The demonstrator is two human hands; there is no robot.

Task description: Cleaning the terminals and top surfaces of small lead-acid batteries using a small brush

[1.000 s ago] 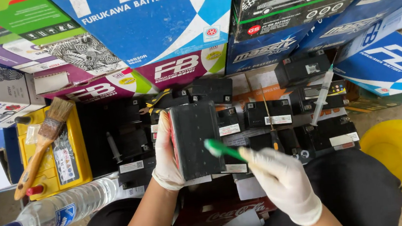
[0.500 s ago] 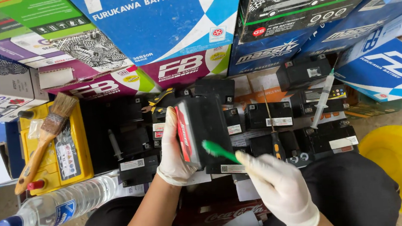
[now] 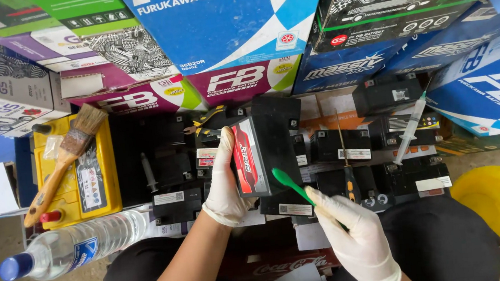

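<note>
Holding battery (image 3: 266, 151) tilted, left hand (image 3: 224, 185) clamped on it above battery rows | right hand (image 3: 355, 240) gripping green brush (image 3: 290, 184), tip at its face | scrubbing seemingly midway

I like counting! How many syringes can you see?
2. One syringe lies on the dark batteries right of the yellow battery. The other syringe lies slanted on the batteries at the right. More may be hidden.

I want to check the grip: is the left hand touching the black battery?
Touching. The head view shows the gloved left hand wrapped around the edge of the raised black battery, its fingers pressed against the side.
</note>
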